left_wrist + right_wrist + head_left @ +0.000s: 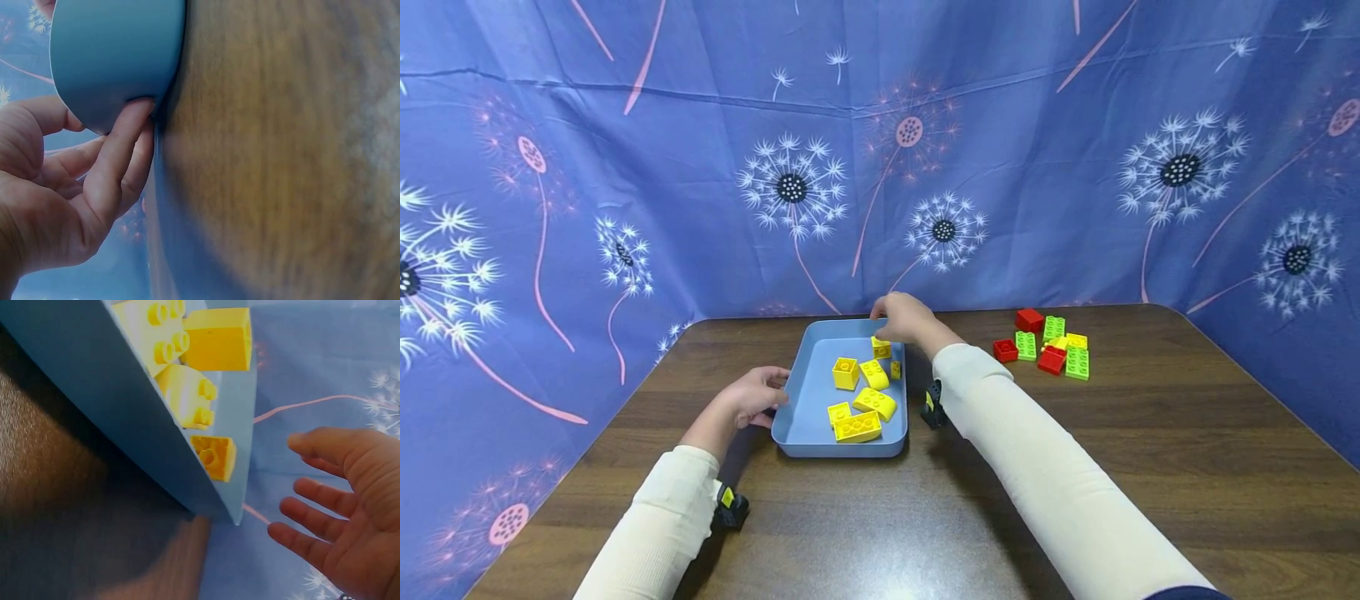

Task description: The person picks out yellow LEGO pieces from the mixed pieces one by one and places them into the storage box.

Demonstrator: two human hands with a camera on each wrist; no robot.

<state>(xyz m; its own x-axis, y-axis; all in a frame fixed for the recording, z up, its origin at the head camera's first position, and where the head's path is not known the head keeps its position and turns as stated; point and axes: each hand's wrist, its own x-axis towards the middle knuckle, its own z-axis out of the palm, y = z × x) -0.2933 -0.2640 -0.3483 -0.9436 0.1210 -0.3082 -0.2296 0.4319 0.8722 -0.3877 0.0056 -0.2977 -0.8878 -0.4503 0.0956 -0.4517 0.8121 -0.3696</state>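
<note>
A shallow blue tray (808,442) stands on the table with several yellow building bricks (875,402) lying loose inside it. At its left side, my left hand (756,397) grips the wall; the left wrist view shows fingers (128,122) against the outer face and another finger reaching behind the rim. Over the far right corner hovers my right hand (904,319). In the right wrist view its fingers (312,515) are spread and hold nothing, apart from the tray wall. A yellow brick (214,457) lies inside the tray near that hand.
Right of the tray, a loose group of red bricks (1052,359), green bricks (1077,362) and yellow bricks (1077,341) lies on the brown wooden table (1120,467). Behind the table hangs a blue cloth (1022,167) with dandelion prints.
</note>
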